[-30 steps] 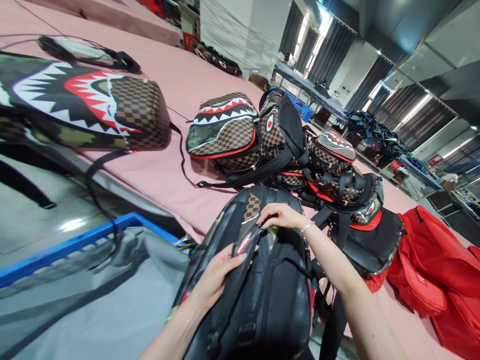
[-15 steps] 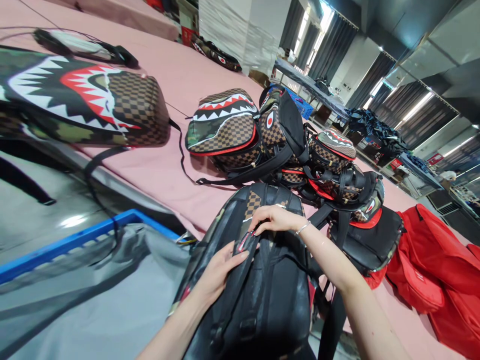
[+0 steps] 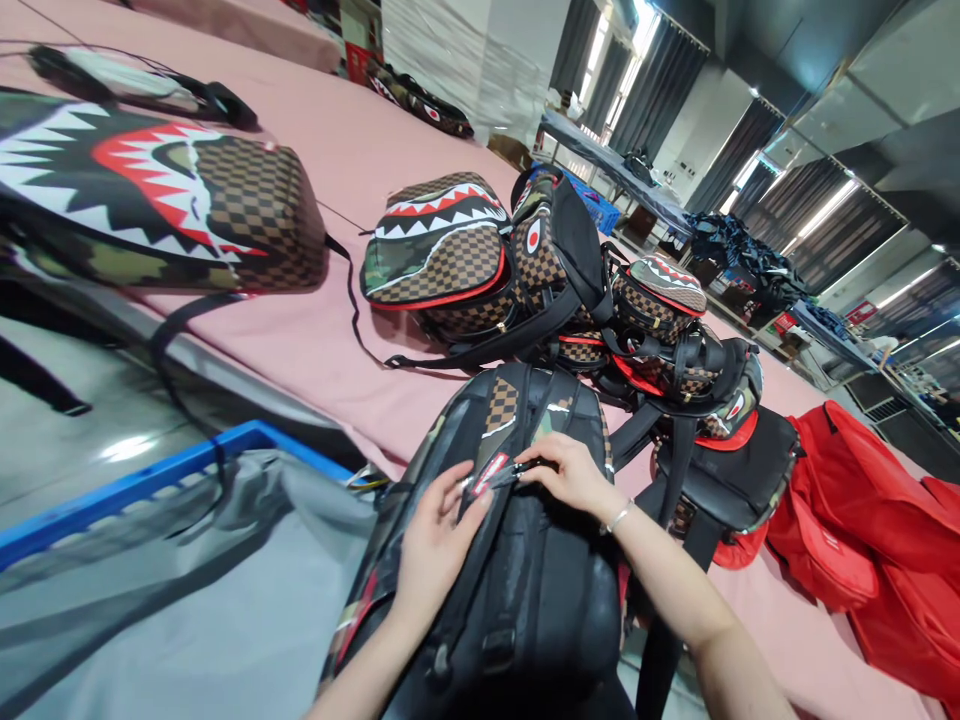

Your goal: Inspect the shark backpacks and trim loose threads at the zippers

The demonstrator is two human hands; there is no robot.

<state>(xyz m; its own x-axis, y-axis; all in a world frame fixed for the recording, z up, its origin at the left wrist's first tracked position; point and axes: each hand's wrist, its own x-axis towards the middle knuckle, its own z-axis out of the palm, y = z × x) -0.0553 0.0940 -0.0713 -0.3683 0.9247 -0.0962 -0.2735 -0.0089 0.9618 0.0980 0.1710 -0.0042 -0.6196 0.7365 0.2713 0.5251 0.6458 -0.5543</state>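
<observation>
A black backpack point(image 3: 555, 560) with checkered and camouflage patches lies straight ahead, its strap side facing up. My left hand point(image 3: 435, 540) grips a shoulder strap point(image 3: 469, 575) that bears a small red label point(image 3: 491, 474), the thumb on one side and the fingers curled at the other. Between the fingertips of my right hand point(image 3: 574, 475) is a small dark tool with a shiny tip point(image 3: 534, 464), its exact kind too small to make out. That tip is at the strap, just right of the label.
Shark-mouth backpacks point(image 3: 439, 240) crowd the pink table point(image 3: 337, 370), and another backpack point(image 3: 255, 210) lies at the left. Red bags point(image 3: 832, 540) are heaped at the right. A blue-rimmed crate point(image 3: 255, 432) with a grey lining stands at the lower left.
My right hand has drawn slightly down and right from the label, exposing the dark tool in its fingers. The left fingers have loosened and lifted a little around the strap.
</observation>
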